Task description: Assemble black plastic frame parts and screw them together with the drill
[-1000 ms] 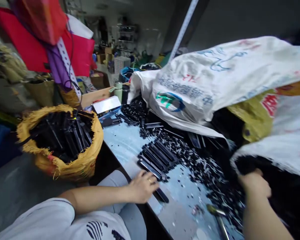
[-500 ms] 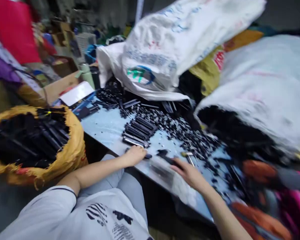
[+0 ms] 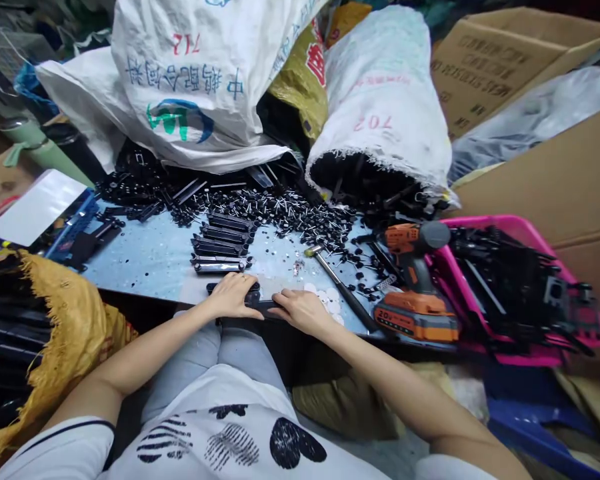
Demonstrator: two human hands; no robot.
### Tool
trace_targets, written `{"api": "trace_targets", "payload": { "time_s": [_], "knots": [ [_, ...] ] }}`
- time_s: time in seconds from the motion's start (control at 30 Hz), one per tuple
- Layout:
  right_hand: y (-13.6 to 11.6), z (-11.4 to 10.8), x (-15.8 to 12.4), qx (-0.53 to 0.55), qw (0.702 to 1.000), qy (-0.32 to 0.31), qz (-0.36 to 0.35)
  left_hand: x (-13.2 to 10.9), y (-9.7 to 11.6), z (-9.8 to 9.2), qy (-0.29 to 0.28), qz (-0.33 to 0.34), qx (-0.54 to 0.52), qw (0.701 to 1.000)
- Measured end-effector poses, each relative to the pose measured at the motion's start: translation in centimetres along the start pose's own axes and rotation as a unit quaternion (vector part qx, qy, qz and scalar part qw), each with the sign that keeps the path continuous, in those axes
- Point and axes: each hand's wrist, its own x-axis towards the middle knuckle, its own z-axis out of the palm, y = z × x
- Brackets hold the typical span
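Note:
At the table's front edge, my left hand (image 3: 234, 295) is closed over a long black plastic part (image 3: 266, 305), its thumb along the near side. My right hand (image 3: 303, 310) grips the right end of this part between fingers and thumb. Much of the part is hidden under both hands. Just beyond my left hand, several similar long black parts (image 3: 223, 248) lie side by side in a row. A hammer (image 3: 339, 283) with a dark handle rests to the right of my right hand, beside some white round pieces (image 3: 327, 299).
Small black pieces with pins (image 3: 285, 210) are heaped behind the row. White sacks (image 3: 190, 87) stand at the back. An orange cordless drill (image 3: 413, 287) and a pink basket (image 3: 523, 230) of black parts are at right. A yellow sack (image 3: 65, 320) stands at left.
The view has swung right, bringing the drill and pink basket into clear sight. My right hand has come in beside my left, onto the black part; what it held before is blurred.

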Motion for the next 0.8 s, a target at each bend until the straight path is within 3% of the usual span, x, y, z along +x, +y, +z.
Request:
{"api": "trace_targets", "payload": {
  "time_s": [0.33,0.6,0.7,0.8],
  "knots": [
    [-0.9,-1.1,-0.7,0.011,0.999,-0.01,0.03,-0.3,-0.5,0.2,0.024,0.026,-0.024,0.999],
    [-1.0,-2.1,-0.5,-0.03,0.999,0.042,0.016,-0.4,-1.1,0.6,0.086,0.07,-0.067,0.991],
    [-0.5,-1.0,-0.5,-0.025,0.997,0.061,0.033,-0.2,-0.4,0.9,0.076,0.053,-0.052,0.994],
    [-0.3,1.3,-0.8,-0.003,0.993,0.075,0.091,2.1,0.9,1.0,0.054,0.047,-0.033,0.997]
  ]
}}
